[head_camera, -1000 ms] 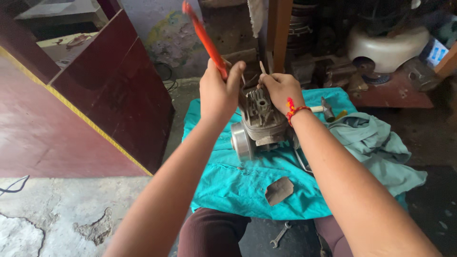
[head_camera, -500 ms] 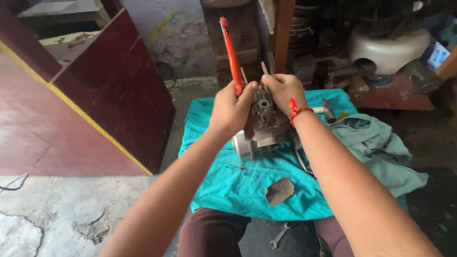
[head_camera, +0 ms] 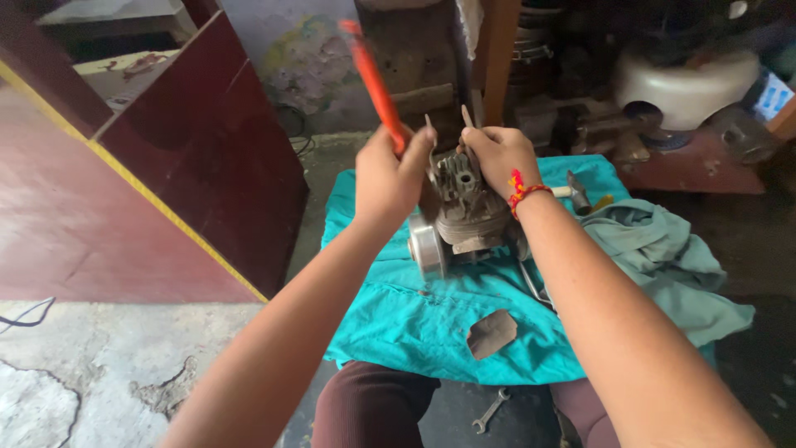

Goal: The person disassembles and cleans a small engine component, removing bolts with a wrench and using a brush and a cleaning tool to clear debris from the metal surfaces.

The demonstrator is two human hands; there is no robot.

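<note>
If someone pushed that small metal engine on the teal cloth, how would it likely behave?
The engine looks like cast metal, so probably heavy and stiff. Its round end rests on the soft teal cloth, so it might rock or tip unless the right hand steadies it.

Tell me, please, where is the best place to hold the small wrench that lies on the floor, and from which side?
Grip the small wrench at its thin middle shank, probably from straight above. It lies flat and slanted on the dark floor, clear of the teal cloth, with both ends wider than the shank, so fingers can close across the narrow part.
</note>
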